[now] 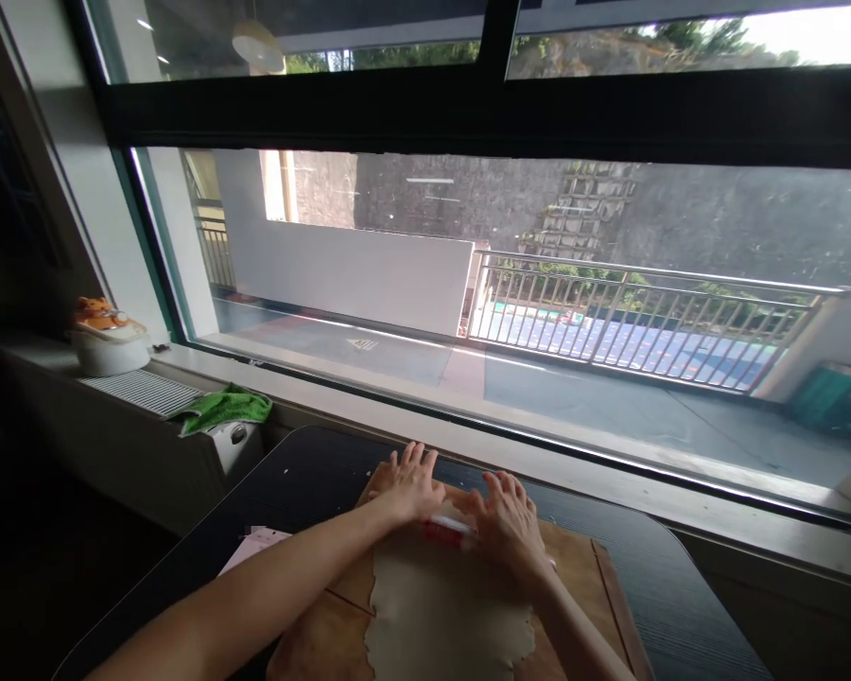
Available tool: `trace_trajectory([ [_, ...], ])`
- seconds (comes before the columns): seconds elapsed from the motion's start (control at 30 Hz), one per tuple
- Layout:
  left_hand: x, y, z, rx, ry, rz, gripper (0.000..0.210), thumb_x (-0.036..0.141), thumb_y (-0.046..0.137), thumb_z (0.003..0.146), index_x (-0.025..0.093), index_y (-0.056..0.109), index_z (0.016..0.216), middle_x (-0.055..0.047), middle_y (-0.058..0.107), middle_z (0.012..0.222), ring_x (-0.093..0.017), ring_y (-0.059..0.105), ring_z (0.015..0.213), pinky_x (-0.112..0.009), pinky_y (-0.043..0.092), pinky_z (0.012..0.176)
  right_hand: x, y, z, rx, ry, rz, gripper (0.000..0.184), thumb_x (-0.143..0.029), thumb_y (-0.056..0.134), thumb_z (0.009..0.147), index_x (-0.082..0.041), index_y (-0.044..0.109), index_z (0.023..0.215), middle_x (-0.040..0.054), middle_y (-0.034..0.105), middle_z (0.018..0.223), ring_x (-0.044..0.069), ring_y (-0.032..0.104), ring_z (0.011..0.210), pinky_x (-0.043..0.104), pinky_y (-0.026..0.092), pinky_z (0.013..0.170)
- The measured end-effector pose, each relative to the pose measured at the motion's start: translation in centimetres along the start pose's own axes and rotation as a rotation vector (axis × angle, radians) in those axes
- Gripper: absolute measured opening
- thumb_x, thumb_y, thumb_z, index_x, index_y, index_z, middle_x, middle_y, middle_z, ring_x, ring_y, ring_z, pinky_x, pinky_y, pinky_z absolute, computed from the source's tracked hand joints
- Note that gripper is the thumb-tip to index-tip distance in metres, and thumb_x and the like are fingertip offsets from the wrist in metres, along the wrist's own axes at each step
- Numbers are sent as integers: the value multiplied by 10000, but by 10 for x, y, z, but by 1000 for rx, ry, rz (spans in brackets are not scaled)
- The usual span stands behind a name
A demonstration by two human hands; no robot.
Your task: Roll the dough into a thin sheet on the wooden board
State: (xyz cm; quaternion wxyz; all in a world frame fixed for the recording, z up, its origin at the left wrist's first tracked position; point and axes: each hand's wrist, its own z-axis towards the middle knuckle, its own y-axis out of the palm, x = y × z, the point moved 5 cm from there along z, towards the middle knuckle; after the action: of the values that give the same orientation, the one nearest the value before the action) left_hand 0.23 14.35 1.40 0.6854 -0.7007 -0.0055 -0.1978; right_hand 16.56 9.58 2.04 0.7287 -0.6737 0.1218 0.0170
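A thin, pale sheet of what looks like clay or dough (pixel 446 605) with ragged edges lies flat on a brown board (pixel 574 567). Across its far end lies a light-coloured roller (pixel 450 530), blurred, with a red patch in its middle. My left hand (pixel 415 487) rests palm down at the roller's left end, fingers stretched forward and apart. At the right end my right hand (pixel 511 520) lies the same way, fingers spread. Both palms hide the roller's ends, and neither hand is wrapped round it.
The board lies on a black table (pixel 290 492) against the window sill (pixel 581 473). A pink sheet of paper (pixel 255 547) lies left of the board. Beyond the table's left edge, a green cloth (pixel 231 407) and a white container (pixel 110 348) sit on a low white unit (pixel 148 454).
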Motion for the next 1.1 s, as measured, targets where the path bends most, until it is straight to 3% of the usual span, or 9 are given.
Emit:
trace_trajectory([
  [0.13, 4, -12, 16, 37, -31, 26, 692, 363, 458, 879, 134, 405, 1530, -156, 355, 1622, -291, 250, 1529, -516, 206, 1232, 3, -7, 21, -35, 107, 36, 507, -367, 345, 1007, -181, 521, 1445, 142, 498, 1500, 262, 409, 1422, 410, 370, 1106],
  [0.37, -2, 8, -21, 10, 59, -37, 657, 462, 410, 918, 178, 469, 1508, -127, 386, 1611, -308, 250, 1529, -539, 191, 1236, 3, 7, -15, -31, -50, -24, 490, -409, 349, 997, -271, 571, 1411, 84, 474, 1547, 272, 327, 1480, 456, 263, 1181],
  [0.47, 0, -1, -3, 51, 31, -25, 655, 391, 447, 896, 166, 452, 1511, -128, 378, 1613, -289, 255, 1527, -527, 195, 1240, 0, -4, 2, 7, 0, -12, 505, -390, 342, 1002, -220, 551, 1429, 114, 480, 1532, 270, 349, 1465, 449, 279, 1170],
  [0.6, 4, -15, 21, 92, -24, 9, 659, 332, 463, 887, 124, 437, 1512, -141, 381, 1608, -280, 257, 1527, -489, 193, 1250, 0, -13, 29, -36, 114, 8, 507, -380, 332, 1010, -184, 537, 1430, 140, 518, 1484, 275, 428, 1409, 437, 344, 1118],
  [0.77, 0, 3, -14, 56, 40, -30, 639, 381, 450, 915, 146, 466, 1510, -149, 399, 1599, -316, 263, 1524, -546, 206, 1235, 3, 4, -6, -48, -4, -13, 521, -416, 339, 1000, -240, 542, 1446, 102, 487, 1538, 280, 355, 1470, 457, 330, 1143],
  [0.9, -1, 10, -35, 121, 107, -24, 557, 364, 403, 957, 211, 517, 1480, -101, 426, 1591, -312, 268, 1522, -542, 173, 1246, 2, 11, -30, 23, -98, -67, 505, -418, 375, 988, -255, 577, 1421, 79, 496, 1541, 278, 308, 1499, 469, 255, 1196],
  [1.1, 4, -14, 14, 110, -7, 11, 610, 301, 454, 911, 137, 450, 1499, -140, 418, 1584, -294, 276, 1513, -509, 203, 1243, -1, -13, 21, -2, 57, 15, 502, -360, 342, 1005, -154, 553, 1410, 137, 541, 1464, 268, 414, 1409, 417, 345, 1120],
])
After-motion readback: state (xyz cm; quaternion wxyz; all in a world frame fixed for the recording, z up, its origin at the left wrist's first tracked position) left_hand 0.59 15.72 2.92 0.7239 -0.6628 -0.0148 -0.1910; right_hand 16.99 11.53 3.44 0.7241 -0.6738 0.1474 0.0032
